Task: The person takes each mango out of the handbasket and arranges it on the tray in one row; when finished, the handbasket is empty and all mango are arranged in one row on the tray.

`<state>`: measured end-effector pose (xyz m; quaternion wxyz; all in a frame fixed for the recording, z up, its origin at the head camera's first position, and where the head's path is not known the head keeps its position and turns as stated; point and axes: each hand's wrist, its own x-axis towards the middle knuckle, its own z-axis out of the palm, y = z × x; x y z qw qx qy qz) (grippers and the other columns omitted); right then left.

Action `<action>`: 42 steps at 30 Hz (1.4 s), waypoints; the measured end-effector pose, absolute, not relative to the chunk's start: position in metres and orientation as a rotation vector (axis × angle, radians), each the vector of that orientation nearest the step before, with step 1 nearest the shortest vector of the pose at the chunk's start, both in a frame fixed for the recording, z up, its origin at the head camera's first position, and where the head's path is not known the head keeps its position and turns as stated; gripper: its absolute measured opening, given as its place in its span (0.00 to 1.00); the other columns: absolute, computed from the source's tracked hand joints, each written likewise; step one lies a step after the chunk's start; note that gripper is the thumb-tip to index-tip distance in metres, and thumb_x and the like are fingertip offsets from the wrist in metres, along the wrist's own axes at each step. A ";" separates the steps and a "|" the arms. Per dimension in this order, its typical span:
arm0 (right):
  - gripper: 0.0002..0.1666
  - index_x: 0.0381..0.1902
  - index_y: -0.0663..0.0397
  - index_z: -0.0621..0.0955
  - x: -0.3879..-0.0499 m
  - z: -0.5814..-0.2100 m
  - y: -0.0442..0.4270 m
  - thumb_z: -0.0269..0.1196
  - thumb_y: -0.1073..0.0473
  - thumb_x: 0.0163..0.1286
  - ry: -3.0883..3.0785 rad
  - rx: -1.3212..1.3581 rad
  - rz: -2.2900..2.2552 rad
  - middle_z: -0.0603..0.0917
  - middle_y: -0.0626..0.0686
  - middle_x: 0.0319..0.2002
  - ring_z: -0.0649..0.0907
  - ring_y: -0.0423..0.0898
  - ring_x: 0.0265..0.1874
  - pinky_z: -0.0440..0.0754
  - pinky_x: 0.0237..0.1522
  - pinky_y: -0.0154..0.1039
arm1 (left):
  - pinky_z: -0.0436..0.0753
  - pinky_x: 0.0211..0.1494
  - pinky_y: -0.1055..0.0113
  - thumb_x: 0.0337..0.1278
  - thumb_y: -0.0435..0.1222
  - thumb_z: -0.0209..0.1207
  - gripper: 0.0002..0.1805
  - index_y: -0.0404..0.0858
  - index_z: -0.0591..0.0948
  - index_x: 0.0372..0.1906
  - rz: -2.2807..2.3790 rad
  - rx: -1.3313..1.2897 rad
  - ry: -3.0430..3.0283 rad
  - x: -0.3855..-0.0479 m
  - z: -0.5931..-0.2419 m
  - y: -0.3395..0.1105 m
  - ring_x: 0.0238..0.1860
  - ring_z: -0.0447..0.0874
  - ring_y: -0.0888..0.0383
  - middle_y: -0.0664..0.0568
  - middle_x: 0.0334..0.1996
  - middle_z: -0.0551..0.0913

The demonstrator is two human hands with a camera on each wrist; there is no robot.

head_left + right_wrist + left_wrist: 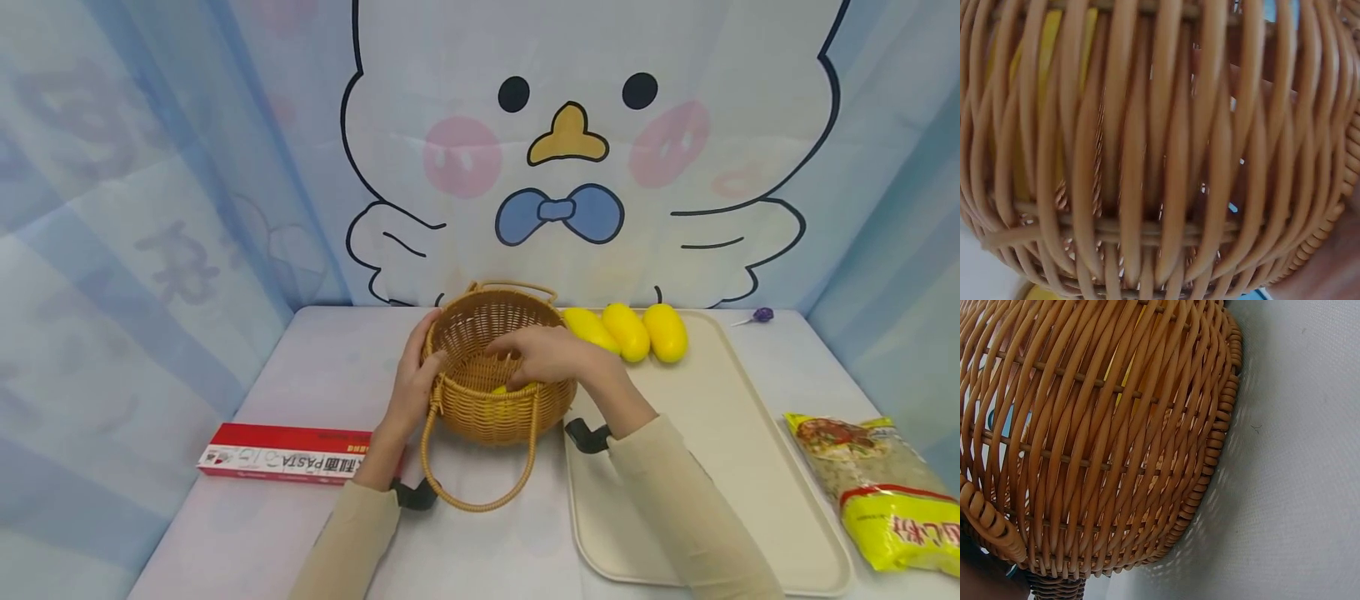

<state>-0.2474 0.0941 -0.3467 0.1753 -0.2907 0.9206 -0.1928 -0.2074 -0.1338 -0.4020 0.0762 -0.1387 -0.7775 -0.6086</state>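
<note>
A round wicker basket (pixel 495 421) stands on the table, its front handle hanging down and its mouth facing up. At its left side my left hand (pixel 412 385) grips the rim, with the thumb over the edge. My right hand (pixel 543 354) reaches over the right rim into the basket, thumb and fingers spread apart. Just under its thumb, part of a yellow fruit (pixel 501 389) shows inside; the front wall hides the rest. Through the weave, yellow (pixel 1047 62) also shows in the right wrist view. The left wrist view is filled mostly by the basket wall (pixel 1097 437).
Three yellow mangoes (pixel 628 332) lie at the back of a beige tray (pixel 720 467) right of the basket. A red and white pasta box (pixel 285 454) lies at left, partly behind the left arm. At right are a yellow food bag (pixel 877 492) and a purple lollipop (pixel 762 315).
</note>
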 end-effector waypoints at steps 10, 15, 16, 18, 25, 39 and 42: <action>0.33 0.67 0.39 0.76 -0.254 -0.347 0.088 0.65 0.63 0.64 2.559 -0.785 -0.384 0.82 0.52 0.59 0.79 0.50 0.57 0.77 0.60 0.53 | 0.57 0.79 0.50 0.69 0.36 0.47 0.34 0.54 0.57 0.78 -1.827 -0.413 -2.289 -0.230 -0.435 -0.139 0.78 0.54 0.54 0.58 0.78 0.57; 0.35 0.68 0.39 0.75 -0.255 -0.348 0.084 0.60 0.68 0.64 2.532 -0.743 -0.361 0.81 0.51 0.58 0.78 0.49 0.56 0.78 0.59 0.50 | 0.59 0.78 0.48 0.67 0.38 0.48 0.34 0.55 0.58 0.77 -1.819 -0.411 -2.268 -0.230 -0.439 -0.140 0.77 0.56 0.56 0.61 0.77 0.58; 0.36 0.68 0.39 0.75 -0.255 -0.348 0.083 0.59 0.69 0.64 2.524 -0.734 -0.356 0.81 0.51 0.58 0.78 0.49 0.55 0.77 0.59 0.50 | 0.59 0.78 0.49 0.68 0.38 0.48 0.34 0.56 0.58 0.77 -1.821 -0.410 -2.268 -0.230 -0.439 -0.139 0.77 0.56 0.56 0.62 0.77 0.58; 0.36 0.69 0.39 0.75 -0.256 -0.349 0.082 0.57 0.70 0.64 2.510 -0.714 -0.342 0.81 0.51 0.59 0.78 0.48 0.55 0.77 0.60 0.50 | 0.58 0.79 0.50 0.68 0.39 0.47 0.33 0.55 0.58 0.77 -1.829 -0.421 -2.263 -0.229 -0.438 -0.139 0.78 0.55 0.57 0.62 0.77 0.58; 0.35 0.70 0.44 0.73 -0.259 -0.352 0.079 0.56 0.68 0.64 2.469 -0.711 -0.286 0.81 0.52 0.59 0.78 0.47 0.54 0.77 0.61 0.49 | 0.59 0.78 0.48 0.67 0.38 0.47 0.34 0.54 0.58 0.78 -1.810 -0.414 -2.293 -0.224 -0.430 -0.136 0.77 0.56 0.55 0.60 0.77 0.58; 0.30 0.68 0.44 0.75 -0.261 -0.356 0.075 0.61 0.59 0.68 2.454 -0.710 -0.294 0.81 0.51 0.60 0.78 0.48 0.57 0.76 0.63 0.50 | 0.59 0.78 0.49 0.67 0.40 0.47 0.33 0.61 0.59 0.76 -1.801 -0.401 -2.281 -0.229 -0.436 -0.138 0.77 0.57 0.57 0.64 0.76 0.59; 0.30 0.68 0.44 0.75 -0.260 -0.356 0.077 0.61 0.59 0.67 2.432 -0.677 -0.267 0.80 0.51 0.63 0.77 0.50 0.61 0.73 0.66 0.52 | 0.59 0.78 0.50 0.67 0.38 0.47 0.34 0.58 0.59 0.77 -1.819 -0.394 -2.284 -0.229 -0.436 -0.138 0.77 0.56 0.57 0.62 0.77 0.58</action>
